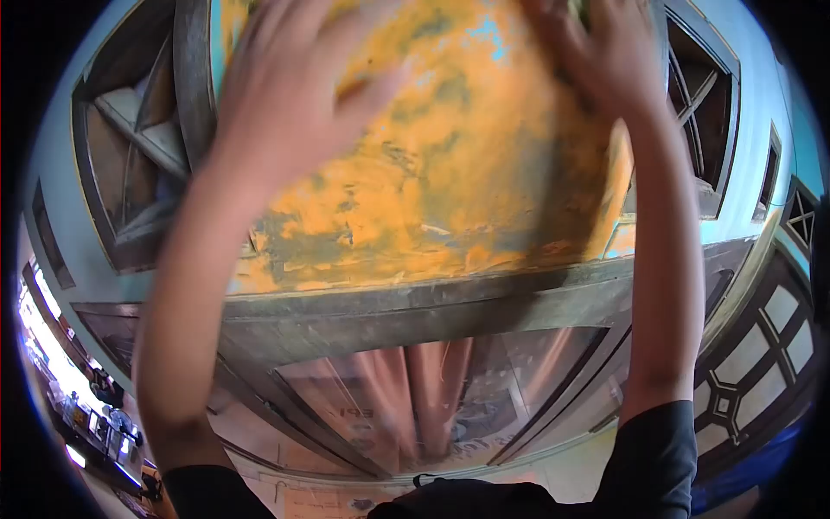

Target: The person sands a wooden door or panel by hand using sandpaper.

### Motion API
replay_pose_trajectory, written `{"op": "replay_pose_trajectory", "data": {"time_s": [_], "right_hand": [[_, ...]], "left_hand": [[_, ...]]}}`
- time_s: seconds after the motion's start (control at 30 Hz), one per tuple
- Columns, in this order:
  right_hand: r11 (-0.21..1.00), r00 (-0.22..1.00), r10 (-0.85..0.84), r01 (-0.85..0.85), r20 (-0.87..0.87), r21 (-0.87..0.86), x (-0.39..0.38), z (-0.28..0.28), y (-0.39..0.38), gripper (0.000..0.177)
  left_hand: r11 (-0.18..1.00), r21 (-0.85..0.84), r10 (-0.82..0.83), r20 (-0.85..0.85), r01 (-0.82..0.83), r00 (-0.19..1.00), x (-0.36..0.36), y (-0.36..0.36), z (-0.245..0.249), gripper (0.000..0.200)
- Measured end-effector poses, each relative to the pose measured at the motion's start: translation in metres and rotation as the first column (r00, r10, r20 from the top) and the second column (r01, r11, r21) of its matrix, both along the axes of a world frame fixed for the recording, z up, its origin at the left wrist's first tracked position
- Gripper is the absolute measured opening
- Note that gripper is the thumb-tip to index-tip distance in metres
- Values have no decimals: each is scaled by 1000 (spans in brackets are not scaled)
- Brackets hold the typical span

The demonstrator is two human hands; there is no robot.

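Observation:
Both my arms reach up in front of a wall panel (450, 173) with patchy, peeling orange paint and bits of blue showing. My left hand (294, 95) is raised at the upper left of the panel, smeared by motion, its thumb and fingers apart and nothing visible in it. At the top right, my right hand (609, 56) overlaps the panel's edge with thumb and fingers spread. The top of the view cuts off some fingertips of both hands. A dark shadow falls on the panel beside my right arm.
Beneath the panel runs a dark wooden beam (415, 311), above glass with pinkish curtains (432, 389) behind it. Wooden-framed vents with crossed bars (138, 130) flank the panel. A panelled door (761, 355) stands at right; cluttered items (108, 428) sit at lower left.

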State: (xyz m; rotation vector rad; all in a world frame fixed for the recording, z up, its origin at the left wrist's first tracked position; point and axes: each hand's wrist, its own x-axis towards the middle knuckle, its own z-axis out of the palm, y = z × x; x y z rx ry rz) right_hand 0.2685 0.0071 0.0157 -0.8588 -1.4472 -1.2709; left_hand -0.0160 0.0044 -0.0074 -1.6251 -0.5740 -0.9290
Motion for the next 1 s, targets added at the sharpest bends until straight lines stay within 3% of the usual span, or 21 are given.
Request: {"op": "replay_pose_trajectory", "data": {"time_s": [0.03,0.1,0.2,0.23,0.33,0.37,0.5,0.53,0.57,0.63,0.73,0.87,0.97,1.0], "right_hand": [[980,988,-119,132,-97,145,-6,19,-2,66],[986,979,-169,169,-111,-9,-51,7,-22,73],[975,963,-222,220,150,32,-61,-13,-5,83],[984,933,-179,174,312,42,-50,-20,-7,84],[982,943,-128,164,306,-96,-21,-2,-9,85],[989,975,-55,83,216,-125,-16,9,-11,83],[989,990,-126,120,-63,-85,-19,49,1,75],[973,993,90,-103,70,204,-15,45,16,66],[965,983,144,-164,110,204,-22,41,12,63],[972,948,181,-212,260,98,-32,29,-1,67],[980,895,198,-189,400,-63,-32,18,-12,71],[974,996,79,-84,28,209,-3,65,6,64],[963,992,123,-125,22,237,-25,65,12,63],[975,982,138,-157,129,156,-36,51,0,63]], "left_hand": [[998,-20,64,66,-63,996,4,3,23,51],[993,-7,120,190,-121,975,19,-4,46,53],[980,0,186,334,-197,924,38,-11,64,55],[977,-1,199,363,-214,910,40,-12,66,56],[974,-19,218,380,-228,899,42,-16,59,59],[972,-27,224,382,-231,897,45,-19,58,59],[984,-45,176,379,-172,909,45,-26,65,59],[988,-12,149,370,-156,917,42,-24,67,58],[990,21,123,359,-140,925,40,-21,69,58],[965,246,31,246,-94,969,13,13,85,56],[980,166,62,278,-111,959,16,7,83,57],[980,146,89,294,-136,952,17,3,82,57],[980,148,86,298,-134,951,18,2,82,57],[982,139,86,294,-131,952,18,2,81,56]]}}
